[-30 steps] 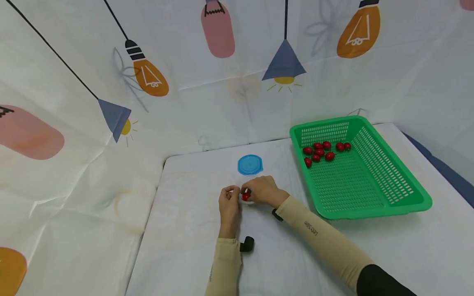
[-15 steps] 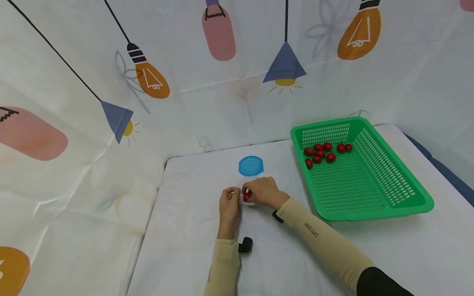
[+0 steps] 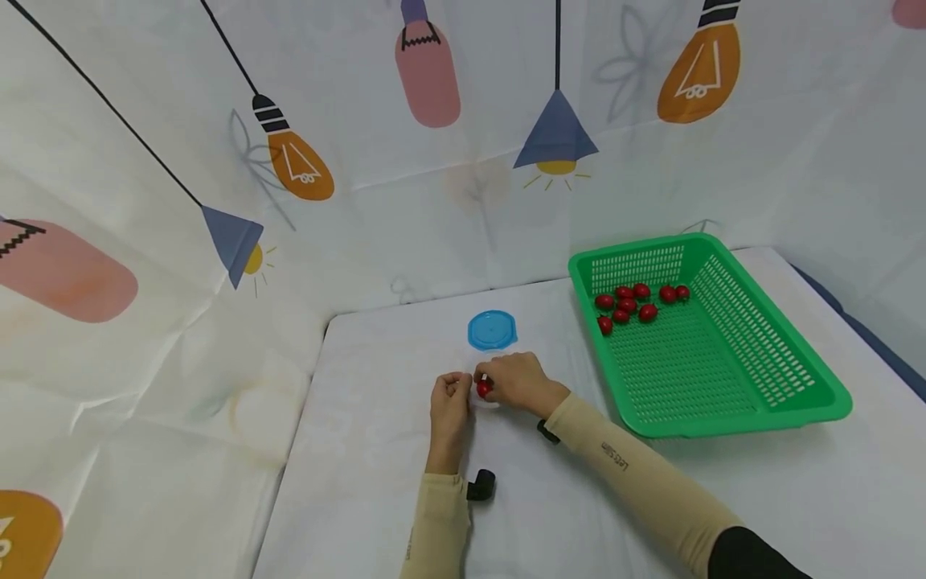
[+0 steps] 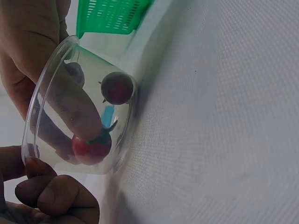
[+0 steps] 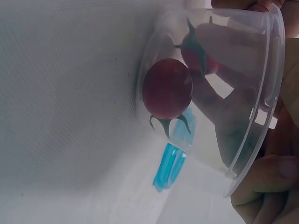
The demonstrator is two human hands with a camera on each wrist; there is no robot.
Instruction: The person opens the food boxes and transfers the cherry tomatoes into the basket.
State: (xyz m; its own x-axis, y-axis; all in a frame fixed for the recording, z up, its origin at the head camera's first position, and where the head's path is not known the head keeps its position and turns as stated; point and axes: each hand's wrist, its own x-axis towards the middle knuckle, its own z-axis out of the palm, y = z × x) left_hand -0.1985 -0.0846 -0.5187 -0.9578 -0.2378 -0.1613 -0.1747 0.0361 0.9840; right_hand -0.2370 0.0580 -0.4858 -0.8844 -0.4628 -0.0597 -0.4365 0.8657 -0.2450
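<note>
In the head view my left hand (image 3: 448,422) and right hand (image 3: 518,379) meet at a small clear plastic tub on the white table. Thumb and fingers of the left hand pinch the tub's rim, as the left wrist view shows. My right hand reaches into the tub (image 4: 71,41) and its fingers hold a red cherry tomato (image 4: 91,150) with a green stem. A second cherry tomato (image 5: 167,88) lies against the bottom beside it. From the head view the hands hide most of the tub.
A blue round lid (image 3: 492,330) lies flat just behind the tub. To the right stands a green plastic basket (image 3: 680,374) with several cherry tomatoes (image 3: 626,305) in its far left corner. A white cloth with printed lamps hangs behind the table.
The head view has shifted slightly, so everything sits a little lower in it. Both hands stay at the tub, the right fingers still on the cherry tomato.
</note>
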